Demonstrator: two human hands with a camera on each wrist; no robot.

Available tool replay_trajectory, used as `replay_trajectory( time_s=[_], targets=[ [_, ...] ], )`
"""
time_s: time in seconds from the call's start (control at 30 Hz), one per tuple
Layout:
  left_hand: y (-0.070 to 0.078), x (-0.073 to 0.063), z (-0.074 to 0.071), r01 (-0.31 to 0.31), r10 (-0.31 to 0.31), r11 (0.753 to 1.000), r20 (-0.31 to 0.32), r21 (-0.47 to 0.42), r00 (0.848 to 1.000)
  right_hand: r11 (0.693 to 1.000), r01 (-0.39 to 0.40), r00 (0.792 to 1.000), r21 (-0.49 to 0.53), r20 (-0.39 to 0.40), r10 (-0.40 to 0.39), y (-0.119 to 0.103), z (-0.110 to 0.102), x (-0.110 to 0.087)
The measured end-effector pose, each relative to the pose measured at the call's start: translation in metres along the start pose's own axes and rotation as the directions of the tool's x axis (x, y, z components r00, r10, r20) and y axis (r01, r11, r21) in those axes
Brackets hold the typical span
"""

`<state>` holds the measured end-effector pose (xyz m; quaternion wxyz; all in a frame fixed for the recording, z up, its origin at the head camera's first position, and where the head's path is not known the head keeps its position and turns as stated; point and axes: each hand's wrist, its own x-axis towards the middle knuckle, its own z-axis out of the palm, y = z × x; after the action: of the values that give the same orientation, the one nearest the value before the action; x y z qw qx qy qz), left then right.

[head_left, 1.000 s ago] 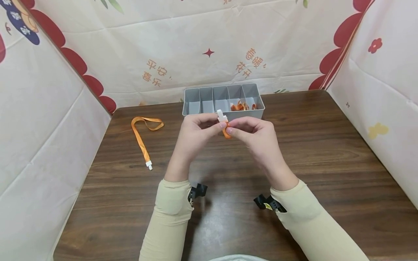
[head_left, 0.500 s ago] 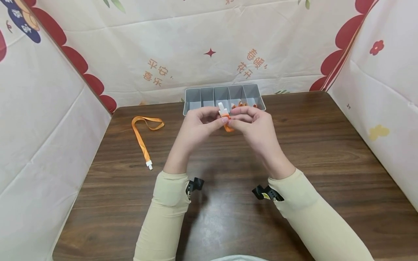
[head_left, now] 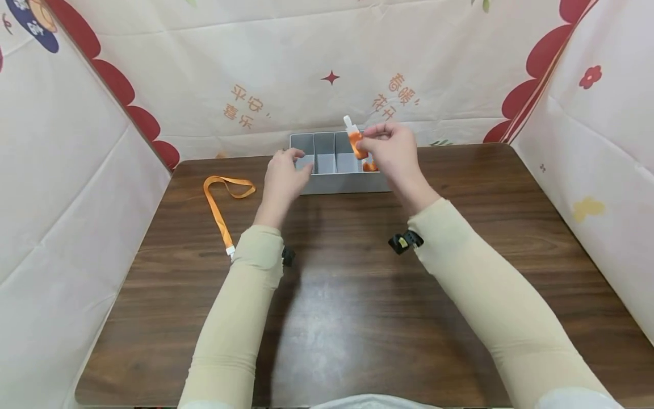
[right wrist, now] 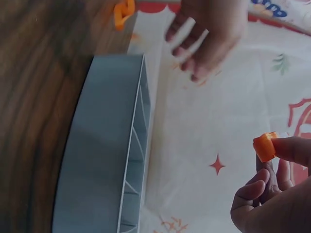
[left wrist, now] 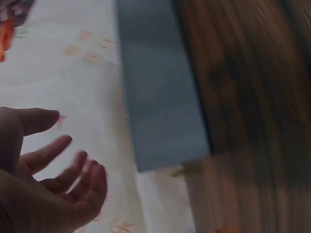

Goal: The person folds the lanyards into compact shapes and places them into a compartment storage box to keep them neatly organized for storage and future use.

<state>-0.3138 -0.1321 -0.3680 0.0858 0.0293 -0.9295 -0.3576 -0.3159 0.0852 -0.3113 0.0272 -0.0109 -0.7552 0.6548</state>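
Between its thumb and fingers my right hand (head_left: 395, 153) pinches a folded orange lanyard (head_left: 356, 143) by its strap, the white clip upward, above the grey divided box (head_left: 342, 183). In the right wrist view the folded strap (right wrist: 265, 147) shows as a small roll at the fingertips. My left hand (head_left: 285, 177) holds nothing and hovers by the box's left end, fingers loosely bent and apart from the thumb. The left wrist view shows that hand (left wrist: 63, 179) beside the box wall (left wrist: 160, 87). Other orange lanyards (head_left: 370, 166) lie in a right-hand compartment, partly hidden by my right hand.
Another orange lanyard (head_left: 217, 215) lies looped on the left of the brown wooden table (head_left: 347, 307), its white clip partly behind the left sleeve. A printed white cloth (head_left: 230, 68) stands behind the box and along both sides.
Both hands held the folded lanyard together before. The left hand has let go and moved left; the right hand has carried the lanyard forward and up over the box.
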Motion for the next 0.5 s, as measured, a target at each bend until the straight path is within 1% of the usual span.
replay_trajectory(
  time_s=[0.07,0.13,0.23,0.33,0.4,0.5],
  targets=[
    [-0.008,0.009,0.005,0.032,-0.036,0.995,0.045,0.096,0.998,1.000,-0.018,1.000,-0.023,-0.006,0.017,-0.004,0.002,0.011],
    [-0.017,0.016,0.009,0.050,-0.065,0.985,0.088,0.167,0.994,0.997,-0.032,0.999,-0.075,-0.010,0.032,-0.006,0.005,0.020],
    [-0.030,0.025,0.014,0.052,-0.085,0.972,0.135,0.231,0.987,0.983,-0.071,0.997,-0.171,-0.001,0.072,-0.009,0.010,0.033],
    [-0.040,0.033,0.018,0.035,-0.087,0.965,0.192,0.261,0.978,0.958,-0.113,0.993,-0.264,-0.005,0.116,-0.007,0.013,0.045],
    [-0.043,0.038,0.021,0.022,-0.086,0.962,0.226,0.271,0.970,0.939,-0.143,0.989,-0.314,-0.019,0.144,-0.004,0.015,0.054],
    [-0.046,0.045,0.024,0.015,-0.089,0.960,0.254,0.280,0.963,0.914,-0.165,0.986,-0.370,-0.036,0.163,0.003,0.017,0.066]
  ],
)
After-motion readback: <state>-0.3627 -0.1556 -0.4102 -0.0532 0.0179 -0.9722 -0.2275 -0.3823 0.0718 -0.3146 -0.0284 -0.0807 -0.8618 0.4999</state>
